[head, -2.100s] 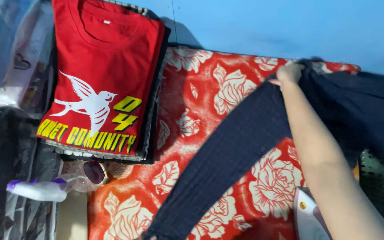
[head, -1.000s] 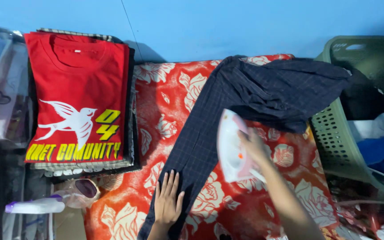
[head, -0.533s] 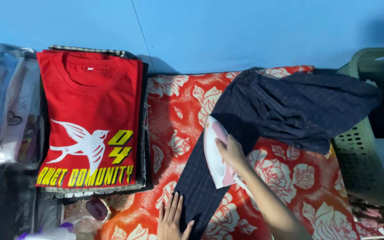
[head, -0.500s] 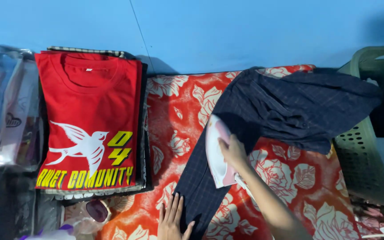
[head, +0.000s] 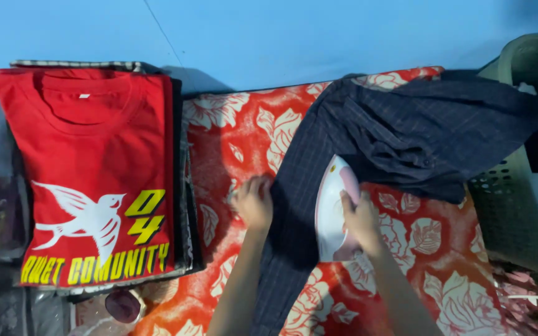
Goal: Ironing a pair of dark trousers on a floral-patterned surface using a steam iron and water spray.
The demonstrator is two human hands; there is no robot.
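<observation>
A dark navy checked garment (head: 406, 130) lies across a red cloth with white flowers (head: 238, 130); one long sleeve (head: 294, 205) runs down toward me. My right hand (head: 359, 214) grips the handle of a white and pink clothes iron (head: 331, 208) that rests on the sleeve's right edge. My left hand (head: 253, 200) presses its fingers on the sleeve's left edge, holding the fabric flat beside the iron.
A stack of folded clothes topped by a red T-shirt with a white bird print (head: 94, 180) sits at the left. A grey-green plastic basket (head: 524, 205) stands at the right. A blue wall (head: 281, 37) runs behind. Sunglasses (head: 122, 305) lie at the lower left.
My right hand let go of the garment and took up the iron, setting it on the sleeve. My left hand moved up along the sleeve's edge.
</observation>
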